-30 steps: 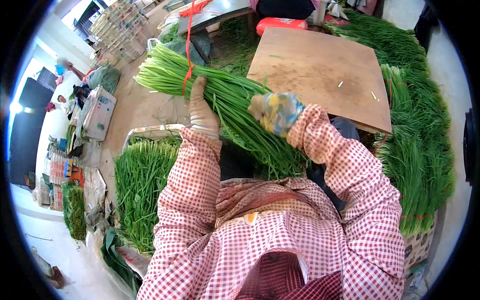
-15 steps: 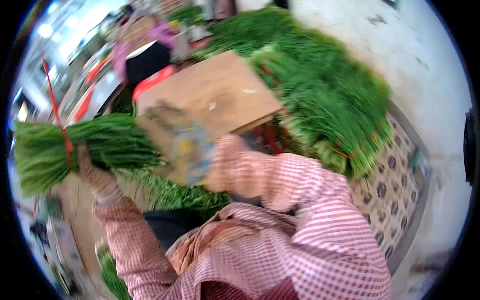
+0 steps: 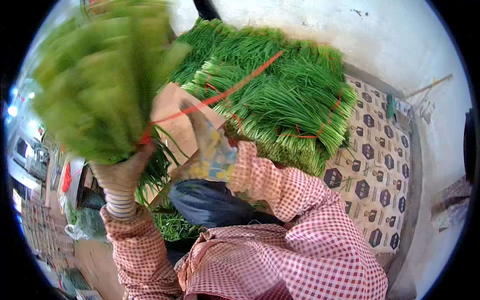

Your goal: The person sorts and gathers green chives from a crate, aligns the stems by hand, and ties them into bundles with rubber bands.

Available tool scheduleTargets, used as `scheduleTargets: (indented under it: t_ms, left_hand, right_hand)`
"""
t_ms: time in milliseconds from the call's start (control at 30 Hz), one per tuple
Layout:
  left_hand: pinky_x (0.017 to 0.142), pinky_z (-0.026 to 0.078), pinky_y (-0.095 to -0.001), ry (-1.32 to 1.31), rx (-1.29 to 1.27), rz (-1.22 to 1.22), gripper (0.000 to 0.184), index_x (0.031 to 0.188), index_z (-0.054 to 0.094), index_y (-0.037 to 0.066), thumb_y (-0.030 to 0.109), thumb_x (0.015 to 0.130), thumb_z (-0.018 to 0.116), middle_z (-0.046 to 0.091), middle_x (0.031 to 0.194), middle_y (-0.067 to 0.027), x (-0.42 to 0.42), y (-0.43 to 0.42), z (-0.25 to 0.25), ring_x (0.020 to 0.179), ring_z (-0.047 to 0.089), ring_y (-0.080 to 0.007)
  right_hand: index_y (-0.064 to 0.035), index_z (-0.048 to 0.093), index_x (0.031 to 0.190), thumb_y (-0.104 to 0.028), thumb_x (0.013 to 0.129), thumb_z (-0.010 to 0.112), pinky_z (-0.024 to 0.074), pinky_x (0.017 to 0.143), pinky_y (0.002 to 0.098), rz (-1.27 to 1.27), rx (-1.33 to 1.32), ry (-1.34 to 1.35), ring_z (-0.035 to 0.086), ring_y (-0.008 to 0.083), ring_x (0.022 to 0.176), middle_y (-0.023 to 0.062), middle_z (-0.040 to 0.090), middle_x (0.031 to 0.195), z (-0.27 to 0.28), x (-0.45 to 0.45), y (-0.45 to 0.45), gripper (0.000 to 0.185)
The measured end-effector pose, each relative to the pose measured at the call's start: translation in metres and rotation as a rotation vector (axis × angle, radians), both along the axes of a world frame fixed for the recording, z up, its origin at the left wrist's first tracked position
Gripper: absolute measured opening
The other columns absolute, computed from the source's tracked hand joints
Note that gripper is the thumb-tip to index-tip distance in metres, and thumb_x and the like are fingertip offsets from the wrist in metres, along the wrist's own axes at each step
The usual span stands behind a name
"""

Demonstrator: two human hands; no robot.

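Observation:
A thick bundle of green chives [image 3: 100, 85], blurred by motion, is raised at the upper left. Gloved, with a striped cuff, my left hand [image 3: 122, 172] is closed around its lower end, by a red tie [image 3: 146, 137]. A loose length of that tie stretches up to the right, past the fingertips of my right hand [image 3: 202, 137]. My right hand wears a glove and a blue-and-yellow patterned cover. Its fingers are smeared, so their grip on the tie cannot be made out. Behind it is a brown board [image 3: 172, 102], partly hidden.
A large pile of chive bundles [image 3: 280, 85] with red ties lies against the white wall [image 3: 320, 20]. Printed sheeting [image 3: 375, 200] covers the floor at right. Loose chives [image 3: 175, 227] lie beside my dark-clothed knee [image 3: 210, 202]. A clear plastic bag [image 3: 90, 220] stands at left.
The chive bundle has swung from lying sideways at left to raised at upper left, in my left hand. The loose tie now stretches rightward. My view has turned right.

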State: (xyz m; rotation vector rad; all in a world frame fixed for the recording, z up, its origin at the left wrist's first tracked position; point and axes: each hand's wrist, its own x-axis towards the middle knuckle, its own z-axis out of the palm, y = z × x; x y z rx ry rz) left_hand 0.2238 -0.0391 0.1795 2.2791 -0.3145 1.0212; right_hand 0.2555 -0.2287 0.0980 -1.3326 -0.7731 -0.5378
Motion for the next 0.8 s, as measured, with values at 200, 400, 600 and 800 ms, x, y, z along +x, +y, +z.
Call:
scheduleTargets:
  t_ms: [200, 400, 600, 800]
  left_hand:
    - [0.093, 0.043, -0.04, 0.381, 0.071, -0.727, 0.087, 0.125, 0.045, -0.001, 0.023, 0.052, 0.086, 0.056, 0.115, -0.0173, 0.008, -0.145, -0.036, 0.107, 0.054, -0.0303]
    - [0.106, 0.029, -0.0501, 0.366, 0.54, -0.835, 0.111, 0.139, 0.029, 0.001, 0.039, 0.051, 0.083, 0.042, 0.132, -0.0239, 0.002, -0.2, -0.095, 0.125, 0.041, -0.0389]
    - [0.106, 0.031, -0.046, 0.601, 0.466, -0.794, 0.112, 0.141, 0.023, 0.0, 0.031, 0.053, 0.084, 0.039, 0.135, -0.0241, 0.006, -0.207, -0.148, 0.125, 0.04, -0.0394]
    - [0.106, 0.035, -0.0373, 0.91, -0.255, -0.889, 0.124, 0.144, -0.007, -0.003, 0.02, 0.062, 0.083, 0.039, 0.137, -0.0223, 0.002, -0.229, -0.176, 0.128, 0.04, -0.0321]
  right_hand:
    - [-0.0018, 0.032, 0.141, -0.039, 0.069, 0.075, 0.0314, 0.107, 0.0394, 0.025, 0.207, 0.486, 0.037, 0.0332, 0.128, 0.0207, 0.039, 0.138, -0.064, -0.029, -0.065, 0.092]
    - [-0.0023, 0.033, 0.14, -0.033, 0.066, 0.08, 0.0357, 0.104, 0.0376, -0.09, 0.289, 0.732, 0.043, 0.0295, 0.123, 0.0171, 0.044, 0.134, -0.107, -0.072, -0.129, 0.093]
    - [-0.0029, 0.035, 0.139, -0.027, 0.063, 0.085, 0.0401, 0.101, 0.0358, -0.14, 0.224, 0.758, 0.05, 0.0259, 0.117, 0.0134, 0.049, 0.131, -0.116, -0.087, -0.176, 0.094]
    - [-0.0042, 0.036, 0.137, -0.029, 0.065, 0.086, 0.0446, 0.096, 0.0354, -0.147, -0.106, 0.633, 0.054, 0.0235, 0.113, 0.0091, 0.053, 0.126, -0.1, -0.057, -0.201, 0.091]
